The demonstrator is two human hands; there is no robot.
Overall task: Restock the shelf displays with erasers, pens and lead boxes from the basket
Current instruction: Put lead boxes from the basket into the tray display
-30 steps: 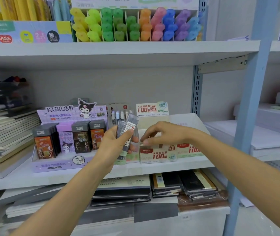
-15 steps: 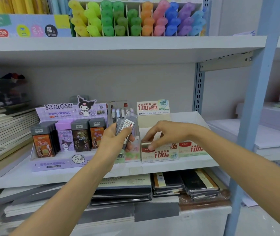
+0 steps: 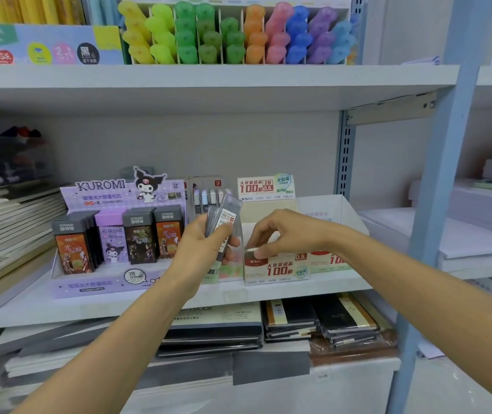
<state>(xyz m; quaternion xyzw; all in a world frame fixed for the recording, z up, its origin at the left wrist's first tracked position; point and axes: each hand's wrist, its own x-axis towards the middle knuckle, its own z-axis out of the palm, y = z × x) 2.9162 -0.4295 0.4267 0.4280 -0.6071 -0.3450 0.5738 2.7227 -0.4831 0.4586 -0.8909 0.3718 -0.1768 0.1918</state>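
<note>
My left hand [image 3: 198, 249] grips a fanned bundle of slim clear lead boxes [image 3: 225, 215], upright in front of the middle shelf. Just to its right, my right hand [image 3: 286, 234] pinches a single lead box [image 3: 251, 251] between thumb and fingertips, low at the front of the white "100" lead display box [image 3: 277, 270]. Most of that single box is hidden by my fingers and the display's front wall. The basket is not in view.
A purple Kuromi display [image 3: 113, 234] with upright lead cases stands left of my hands. Coloured highlighters [image 3: 232, 37] fill the shelf above. Notebooks are stacked at the left [image 3: 8, 225] and on the shelf below [image 3: 292, 321]. A blue upright post [image 3: 436, 204] stands at the right.
My right hand has dropped from beside the held bundle to the front of the "100" display box, carrying one lead box down. My left hand stays roughly in place.
</note>
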